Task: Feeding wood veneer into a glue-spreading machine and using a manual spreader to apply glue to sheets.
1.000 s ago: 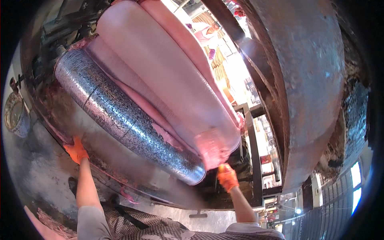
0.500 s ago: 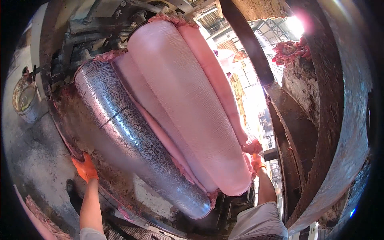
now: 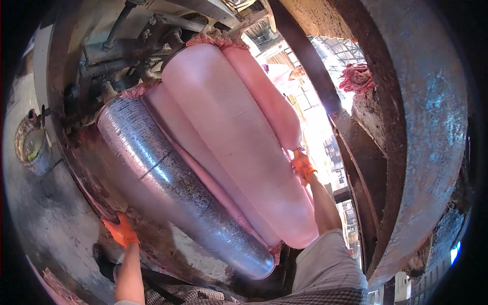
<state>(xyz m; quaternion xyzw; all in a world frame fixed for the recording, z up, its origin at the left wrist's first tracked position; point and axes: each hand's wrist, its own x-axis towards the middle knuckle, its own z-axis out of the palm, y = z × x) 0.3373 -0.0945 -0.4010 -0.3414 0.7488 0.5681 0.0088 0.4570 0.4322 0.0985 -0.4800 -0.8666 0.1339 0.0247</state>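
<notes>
Lower edge of frame: checked apron [image 3: 201, 294]. Lower left: left hand [image 3: 122, 232], orange-gloved, thumb and fingers closed over the rim [image 3: 87, 185] of a tray [image 3: 96, 152], with fingertips out of sight. Centre left to lower centre, above the tray: steel roller [image 3: 185, 183], mottled and shiny. Centre of frame, just beyond: pink sheet [image 3: 231, 132], rounded as if wrapped on a second roller, with a flap [image 3: 267, 96] along the right flank. Right of centre: right hand [image 3: 304, 168], orange-gloved, fingers curled tight on the narrowed lower end of the flap; exact pinch not discernible.

Step in hand, by judgement: drawing or guiding the flap by its end, with left-hand bracing. Next move, by judgement: firm hold, even tension, fingers clear of the gap beside the steel roller.

Long axis of sheet: diagonal, upper left to lower right, roughly parallel to the steel roller. Flap: similar slant, narrowed end downward.

Farther out, at left edge: bucket [image 3: 34, 147]. Right side: large curved guard [image 3: 432, 127]. Upper right: pink clump [image 3: 357, 78]. Upper centre, farthest: another person [image 3: 282, 74], partly hidden.
</notes>
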